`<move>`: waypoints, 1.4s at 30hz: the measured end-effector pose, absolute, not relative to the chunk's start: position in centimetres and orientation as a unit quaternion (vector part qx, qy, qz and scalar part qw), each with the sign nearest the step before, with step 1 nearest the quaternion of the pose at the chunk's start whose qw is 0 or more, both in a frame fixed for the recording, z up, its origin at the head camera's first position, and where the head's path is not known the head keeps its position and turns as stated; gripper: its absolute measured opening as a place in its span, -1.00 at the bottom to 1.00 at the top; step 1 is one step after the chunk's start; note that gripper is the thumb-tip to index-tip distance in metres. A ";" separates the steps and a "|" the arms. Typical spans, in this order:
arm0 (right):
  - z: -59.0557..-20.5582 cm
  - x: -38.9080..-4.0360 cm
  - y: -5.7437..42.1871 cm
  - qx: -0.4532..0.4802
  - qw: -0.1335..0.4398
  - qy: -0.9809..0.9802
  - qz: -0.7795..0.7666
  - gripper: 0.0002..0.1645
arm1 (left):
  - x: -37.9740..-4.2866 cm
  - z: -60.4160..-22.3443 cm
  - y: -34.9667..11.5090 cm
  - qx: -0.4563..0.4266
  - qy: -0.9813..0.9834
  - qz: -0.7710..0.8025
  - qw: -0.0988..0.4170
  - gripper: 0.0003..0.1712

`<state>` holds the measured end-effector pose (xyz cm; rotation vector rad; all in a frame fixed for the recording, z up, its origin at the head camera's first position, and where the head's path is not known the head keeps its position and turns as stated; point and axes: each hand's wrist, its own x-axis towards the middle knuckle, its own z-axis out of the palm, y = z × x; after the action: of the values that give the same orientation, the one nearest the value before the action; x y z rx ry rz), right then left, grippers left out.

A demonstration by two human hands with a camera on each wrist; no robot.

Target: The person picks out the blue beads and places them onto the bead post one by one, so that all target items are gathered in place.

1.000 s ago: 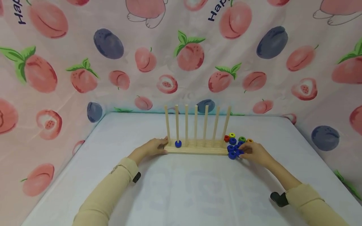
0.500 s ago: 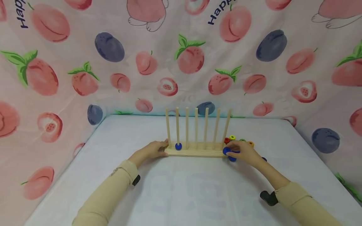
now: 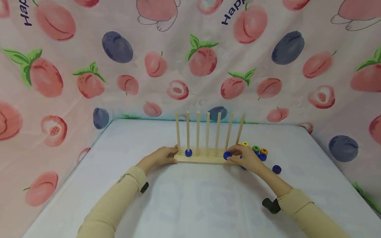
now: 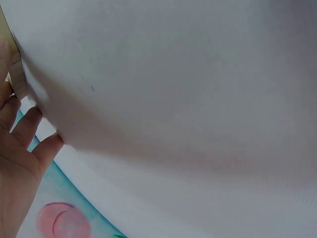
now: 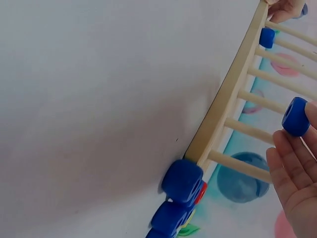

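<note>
Plainly, the right wrist view shows what the head view half hides: the right hand (image 3: 247,158) pinches a blue bead (image 5: 295,118) between thumb and fingertip, its holed face turned towards the base of the rack (image 3: 205,159). This bead is in front of the rack's right half; whether it touches a peg, I cannot tell. Only the right wrist view clearly shows a red bead (image 5: 201,192) beyond the rack's right end, behind a large-looking blue one (image 5: 182,181).

The left hand (image 3: 160,156) grips the rack's left end; the left wrist view adds its other fingers spread just beside that end.

The rack's long axis runs left to right, its seven pegs pointing up. Its second peg from the left (image 3: 188,130) carries a single blue bead (image 3: 188,153) at the foot. To the rack's right lie yellow (image 3: 245,144), green (image 3: 255,148), orange (image 3: 264,151) and more blue beads, one (image 3: 276,169) apart from the cluster.
</note>
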<state>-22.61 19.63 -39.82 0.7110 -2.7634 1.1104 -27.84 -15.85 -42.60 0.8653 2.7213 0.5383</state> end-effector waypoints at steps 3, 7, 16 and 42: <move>-39.9 -22.6 19.1 0.224 0.035 -0.899 0.375 -0.66 | -27.8 -42.7 -15.8 0.296 0.930 0.185 0.116 -0.28; -40.0 -22.6 18.6 0.214 0.035 -0.895 0.389 -0.66 | -27.7 -42.8 -15.7 0.298 0.929 0.187 0.118 -0.28; -39.8 -22.9 16.9 0.265 0.055 -0.868 0.417 -0.67 | -27.6 -42.8 -15.7 0.288 0.932 0.183 0.120 -0.27; -38.6 -23.2 12.5 0.311 0.030 -0.849 0.426 -0.61 | -27.7 -42.6 -15.5 0.268 0.937 0.182 0.131 -0.28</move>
<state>-23.20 12.48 -38.61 0.9582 -2.6177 1.3142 -27.73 -15.49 -42.65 0.7791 2.7208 0.5291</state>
